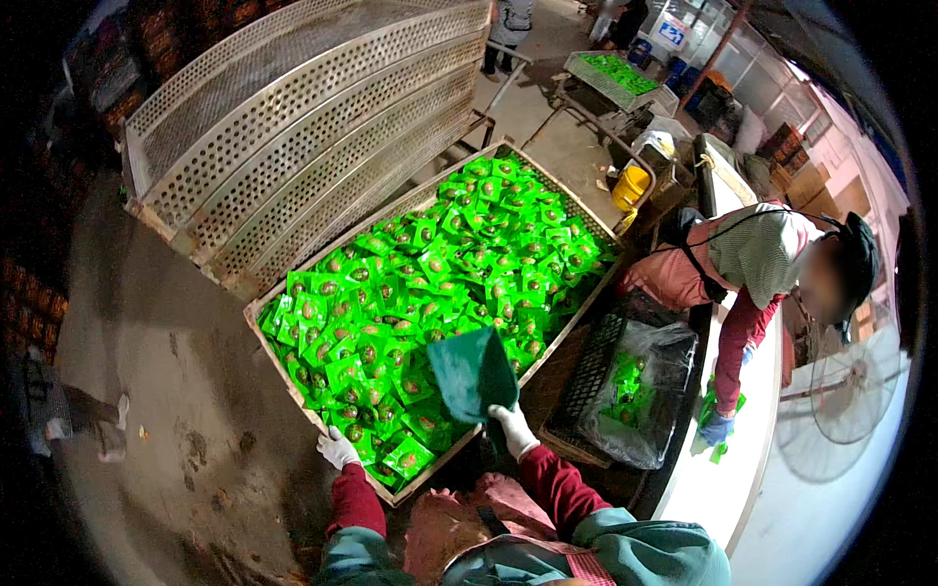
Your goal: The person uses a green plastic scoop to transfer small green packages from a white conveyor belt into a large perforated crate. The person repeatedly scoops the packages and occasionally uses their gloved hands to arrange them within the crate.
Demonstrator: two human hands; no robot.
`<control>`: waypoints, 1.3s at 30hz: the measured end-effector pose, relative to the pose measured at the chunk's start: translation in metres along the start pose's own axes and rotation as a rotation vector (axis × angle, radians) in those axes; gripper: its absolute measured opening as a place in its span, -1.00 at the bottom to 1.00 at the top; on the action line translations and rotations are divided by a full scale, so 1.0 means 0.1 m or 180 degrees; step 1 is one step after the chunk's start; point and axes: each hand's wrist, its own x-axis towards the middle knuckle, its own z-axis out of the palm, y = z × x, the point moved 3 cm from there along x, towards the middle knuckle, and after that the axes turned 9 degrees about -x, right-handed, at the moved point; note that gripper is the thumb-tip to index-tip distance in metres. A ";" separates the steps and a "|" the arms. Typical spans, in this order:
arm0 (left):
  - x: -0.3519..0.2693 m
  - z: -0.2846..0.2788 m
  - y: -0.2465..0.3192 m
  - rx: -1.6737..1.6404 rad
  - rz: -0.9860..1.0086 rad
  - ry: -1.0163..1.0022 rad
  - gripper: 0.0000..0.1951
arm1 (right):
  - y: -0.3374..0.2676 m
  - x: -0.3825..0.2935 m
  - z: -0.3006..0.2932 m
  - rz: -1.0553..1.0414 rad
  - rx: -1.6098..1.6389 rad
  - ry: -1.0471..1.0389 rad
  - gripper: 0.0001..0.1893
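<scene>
My right hand [515, 431], in a white glove, grips the handle of a dark green plastic scoop [469, 372]. The scoop's blade is over the near right part of a large shallow tray [564, 335], and no packets can be made out on it. Many small bright green packets [410, 293] fill the tray in a loose heap. At the tray's near left corner, my left hand [338, 448], also gloved in white, holds the rim.
Stacked perforated metal trays [308, 124] stand behind on the left. To the right are a plastic-lined black crate [623, 395] with some packets and a white lit worktop [725, 454]. A co-worker [747, 256] leans over it, blue-gloved hand on packets. A yellow bucket [630, 187] stands farther back.
</scene>
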 end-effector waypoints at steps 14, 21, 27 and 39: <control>-0.02 0.09 0.03 -0.0080 0.0415 0.0310 -0.46 | 0.00 1.52 -1.00 -0.1161 -0.2303 0.1868 -0.41; -0.09 -0.12 0.18 -0.0508 0.0143 0.0206 -0.48 | 0.36 0.39 1.03 -0.3420 -0.4682 -0.1363 -0.35; -0.11 -0.11 0.16 -0.0395 0.0016 0.0221 -0.48 | 1.21 0.08 1.48 -0.3724 -0.5729 -0.2319 -0.37; -0.13 -0.14 0.18 -0.0408 0.0012 0.0325 -0.48 | 1.20 0.07 1.27 -0.1916 -0.3683 -0.2848 -0.77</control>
